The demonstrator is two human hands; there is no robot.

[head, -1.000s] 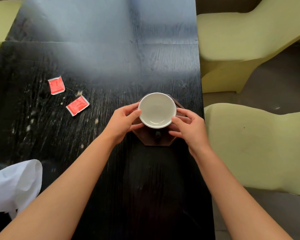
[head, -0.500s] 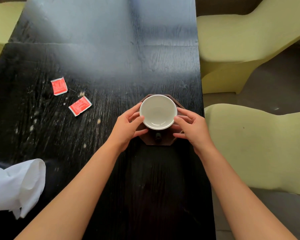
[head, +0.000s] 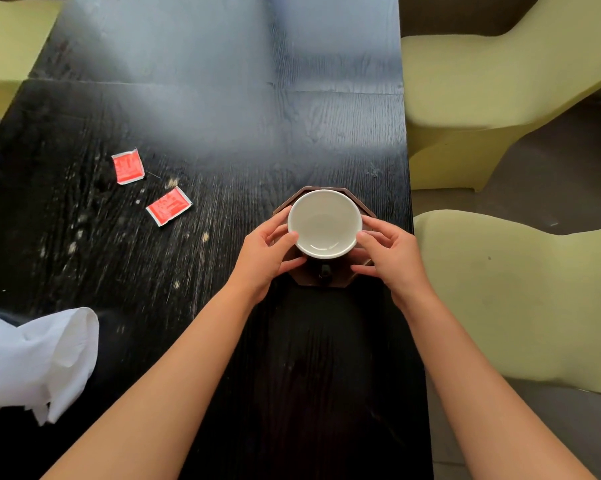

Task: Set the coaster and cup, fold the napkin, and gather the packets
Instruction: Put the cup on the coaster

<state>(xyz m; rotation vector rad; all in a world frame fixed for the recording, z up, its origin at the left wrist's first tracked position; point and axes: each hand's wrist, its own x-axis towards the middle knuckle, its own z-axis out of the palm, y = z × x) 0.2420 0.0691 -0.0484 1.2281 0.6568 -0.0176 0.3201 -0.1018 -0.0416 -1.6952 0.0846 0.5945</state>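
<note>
Step in hand: we judge the white cup [head: 324, 223] is being seated on the dark octagonal coaster [head: 330, 277], near the right edge of the black table [head: 223, 116].
Left hand [head: 266, 252]: fingers curled against the cup's left wall.
Right hand [head: 391, 252]: fingers curled against its right wall; we cannot tell how firm either hold is.
Crumpled white napkin [head: 39, 358]: unfolded, near-left of the hands, well apart; left hand nearer; long axis runs left-right.
Far red packet [head: 128, 166]: beyond and left, roughly square to us.
Near red packet [head: 169, 206]: long axis slanting up-right.
</note>
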